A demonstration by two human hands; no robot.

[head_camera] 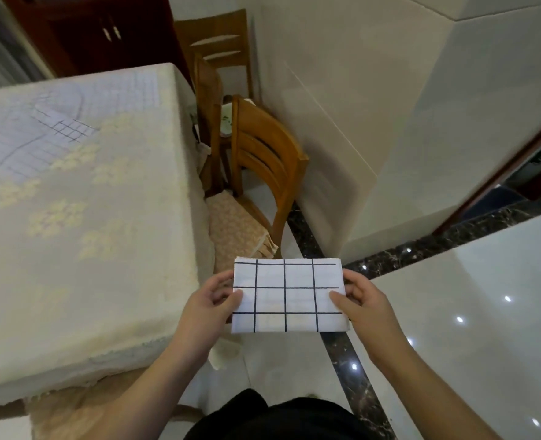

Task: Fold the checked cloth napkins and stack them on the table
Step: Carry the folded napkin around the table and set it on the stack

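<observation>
A white napkin with dark check lines point(289, 295), folded into a small rectangle, hangs in the air over the floor to the right of the table. My left hand point(213, 304) pinches its left edge and my right hand point(359, 301) pinches its right edge, thumbs on top. On the table point(88, 249), covered with a cream flowered cloth, more checked napkins point(49, 134) lie spread at the far left, one with a corner turned over.
A wooden chair point(262, 166) with a cushioned seat stands at the table's right side, another chair behind it. Glossy tiled floor with a dark marble strip point(342, 344) lies below my hands. A white wall is at the right, a dark cabinet at the back.
</observation>
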